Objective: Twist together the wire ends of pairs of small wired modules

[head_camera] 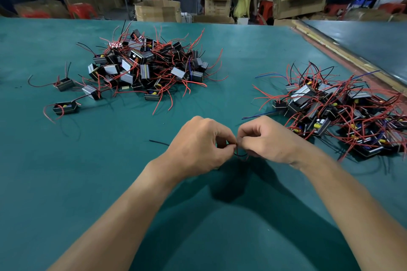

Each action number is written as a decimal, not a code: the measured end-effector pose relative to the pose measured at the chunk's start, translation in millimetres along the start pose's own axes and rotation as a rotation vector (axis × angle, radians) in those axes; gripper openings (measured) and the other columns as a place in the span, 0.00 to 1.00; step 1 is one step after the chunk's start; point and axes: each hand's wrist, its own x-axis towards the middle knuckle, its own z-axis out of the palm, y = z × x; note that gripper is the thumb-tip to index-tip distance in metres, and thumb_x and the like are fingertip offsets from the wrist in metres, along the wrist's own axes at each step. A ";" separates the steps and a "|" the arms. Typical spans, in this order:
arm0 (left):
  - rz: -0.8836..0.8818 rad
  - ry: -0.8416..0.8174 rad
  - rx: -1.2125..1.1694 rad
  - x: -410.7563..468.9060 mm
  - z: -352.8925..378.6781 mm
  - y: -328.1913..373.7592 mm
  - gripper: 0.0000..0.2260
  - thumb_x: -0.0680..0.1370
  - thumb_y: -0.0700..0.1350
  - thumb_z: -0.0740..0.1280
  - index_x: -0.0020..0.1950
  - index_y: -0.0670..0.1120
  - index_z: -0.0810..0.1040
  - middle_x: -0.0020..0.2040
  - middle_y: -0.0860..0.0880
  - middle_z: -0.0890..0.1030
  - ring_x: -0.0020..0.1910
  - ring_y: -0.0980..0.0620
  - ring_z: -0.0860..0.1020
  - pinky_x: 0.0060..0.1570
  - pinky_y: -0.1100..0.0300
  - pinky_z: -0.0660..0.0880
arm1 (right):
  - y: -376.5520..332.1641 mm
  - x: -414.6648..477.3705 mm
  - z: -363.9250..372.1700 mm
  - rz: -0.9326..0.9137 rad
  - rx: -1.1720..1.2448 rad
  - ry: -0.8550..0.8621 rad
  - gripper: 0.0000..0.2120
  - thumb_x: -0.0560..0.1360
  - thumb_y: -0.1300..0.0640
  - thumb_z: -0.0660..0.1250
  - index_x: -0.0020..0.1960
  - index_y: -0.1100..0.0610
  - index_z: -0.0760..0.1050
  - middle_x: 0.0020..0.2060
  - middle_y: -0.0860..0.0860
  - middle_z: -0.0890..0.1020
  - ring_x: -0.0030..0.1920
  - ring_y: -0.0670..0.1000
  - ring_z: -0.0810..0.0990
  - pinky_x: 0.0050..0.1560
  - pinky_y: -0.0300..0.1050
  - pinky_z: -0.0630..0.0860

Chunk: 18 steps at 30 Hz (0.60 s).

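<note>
A far-left heap (143, 66) and a right heap (343, 112) of modules lie on the table (88, 182) (which is finished we cannot tell), so we judge plenty remains. At near centre our left hand (198, 149) and right hand (266, 141) meet, thumb and forefinger of each pinching the wire ends (236, 143), whose short joint runs roughly left to right, slack looping toward us.

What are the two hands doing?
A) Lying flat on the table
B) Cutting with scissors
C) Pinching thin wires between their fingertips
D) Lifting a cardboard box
C: the left hand and the right hand meet fingertip to fingertip, both pinching the wire ends just above the green table.
</note>
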 end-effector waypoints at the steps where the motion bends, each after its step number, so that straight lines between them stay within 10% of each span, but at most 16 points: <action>1: -0.026 0.009 0.005 0.5 -0.2 -1.0 0.04 0.73 0.44 0.71 0.41 0.51 0.85 0.24 0.57 0.75 0.24 0.57 0.71 0.30 0.65 0.65 | 1.8 1.1 0.5 -0.013 -0.014 0.037 0.14 0.74 0.63 0.67 0.30 0.54 0.75 0.22 0.45 0.74 0.26 0.44 0.68 0.31 0.40 0.65; 18: -0.312 0.050 -0.458 6.1 -8.2 -0.8 0.07 0.73 0.39 0.75 0.36 0.48 0.84 0.21 0.59 0.73 0.20 0.63 0.66 0.24 0.73 0.62 | 8.2 3.2 0.9 -0.090 -0.123 0.206 0.08 0.76 0.60 0.68 0.38 0.52 0.78 0.24 0.48 0.78 0.24 0.43 0.67 0.28 0.35 0.64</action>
